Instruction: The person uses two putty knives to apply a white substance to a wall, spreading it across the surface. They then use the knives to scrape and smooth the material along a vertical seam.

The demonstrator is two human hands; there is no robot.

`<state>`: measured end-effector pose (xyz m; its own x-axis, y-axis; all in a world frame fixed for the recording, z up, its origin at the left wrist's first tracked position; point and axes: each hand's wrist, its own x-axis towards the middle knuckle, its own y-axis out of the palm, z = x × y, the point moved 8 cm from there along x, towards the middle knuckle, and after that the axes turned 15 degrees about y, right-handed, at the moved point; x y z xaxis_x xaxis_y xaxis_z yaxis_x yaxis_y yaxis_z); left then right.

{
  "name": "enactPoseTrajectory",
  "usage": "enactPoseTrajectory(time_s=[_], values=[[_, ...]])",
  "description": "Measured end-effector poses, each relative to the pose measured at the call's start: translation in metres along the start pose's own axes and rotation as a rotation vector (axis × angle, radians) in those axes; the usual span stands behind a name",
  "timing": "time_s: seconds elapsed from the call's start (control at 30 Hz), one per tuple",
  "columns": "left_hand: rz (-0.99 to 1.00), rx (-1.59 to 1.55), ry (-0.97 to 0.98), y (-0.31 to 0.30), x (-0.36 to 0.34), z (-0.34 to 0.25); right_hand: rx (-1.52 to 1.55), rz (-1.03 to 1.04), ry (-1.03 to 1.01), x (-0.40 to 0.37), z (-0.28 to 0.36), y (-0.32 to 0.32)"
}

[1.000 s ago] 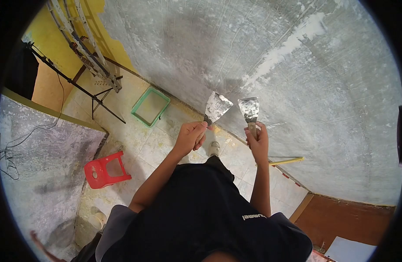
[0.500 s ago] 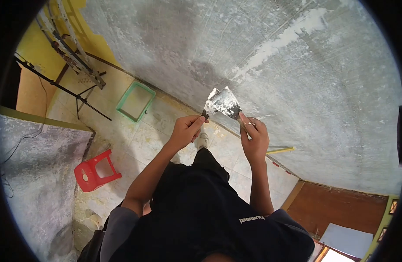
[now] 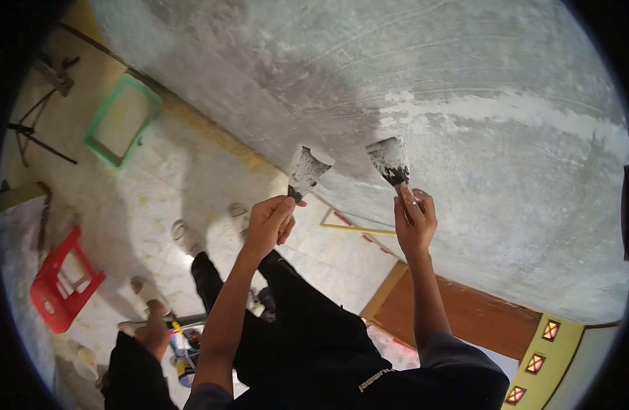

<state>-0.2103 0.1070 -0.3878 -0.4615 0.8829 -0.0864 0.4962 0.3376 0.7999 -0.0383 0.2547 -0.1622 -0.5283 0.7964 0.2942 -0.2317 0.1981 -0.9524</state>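
Note:
My left hand (image 3: 270,225) is closed round the handle of a putty knife (image 3: 307,169), its blade pointing up and smeared with white filler. In my right hand (image 3: 417,222) is a second, wide-bladed putty knife (image 3: 389,158), also coated with filler and darker near the handle. The two blades are apart, both held in front of the grey wall (image 3: 478,191). A rough white band of filler (image 3: 506,107) runs across that wall, above and to the right of the right-hand blade.
A green-rimmed tray (image 3: 96,123) and a red plastic stool (image 3: 68,280) stand on the floor at left, near black stand legs (image 3: 44,140). Another person's bare leg (image 3: 154,331) shows at lower left. A yellow strip (image 3: 359,228) lies by the wall base.
The two putty knives, close together before, have separated. My view has turned, so the tray and stool sit further left and another person's leg now shows.

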Motion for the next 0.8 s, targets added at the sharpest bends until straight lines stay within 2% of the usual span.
enactPoseTrajectory(time_s=[0.07, 0.17, 0.2, 0.3, 0.37, 0.43, 0.47, 0.57, 0.6, 0.7, 0.8], values=[[0.012, 0.021, -0.010, -0.011, 0.011, 0.019, -0.061, -0.143, -0.169, 0.020, 0.007, 0.010], [0.014, -0.016, 0.028, -0.016, 0.024, 0.035, -0.129, -0.250, -0.214, 0.046, 0.003, 0.018], [0.022, 0.012, 0.040, -0.016, 0.027, 0.036, -0.171, -0.210, -0.134, 0.053, -0.007, 0.022], [0.042, 0.052, 0.074, -0.011, 0.035, 0.031, -0.268, -0.250, -0.269, 0.047, -0.017, 0.016], [0.081, 0.087, 0.040, 0.000, 0.041, 0.028, -0.308, -0.234, -0.255, 0.025, -0.029, 0.009], [0.103, 0.096, 0.047, 0.006, 0.045, 0.032, -0.282, -0.169, -0.087, 0.015, -0.037, 0.007], [0.124, 0.108, 0.061, 0.009, 0.048, 0.032, -0.218, -0.213, -0.209, 0.017, -0.024, 0.007], [0.149, 0.125, 0.069, 0.017, 0.054, 0.033, -0.297, -0.277, -0.280, 0.055, 0.012, 0.014], [0.156, 0.129, 0.065, 0.021, 0.053, 0.032, -0.231, -0.217, -0.148, 0.070, 0.002, 0.014], [0.142, 0.062, 0.033, 0.021, 0.052, 0.030, -0.326, -0.215, -0.214, 0.051, -0.025, 0.006], [0.139, 0.094, 0.038, 0.020, 0.049, 0.035, -0.256, -0.231, -0.198, 0.024, -0.020, -0.002]])
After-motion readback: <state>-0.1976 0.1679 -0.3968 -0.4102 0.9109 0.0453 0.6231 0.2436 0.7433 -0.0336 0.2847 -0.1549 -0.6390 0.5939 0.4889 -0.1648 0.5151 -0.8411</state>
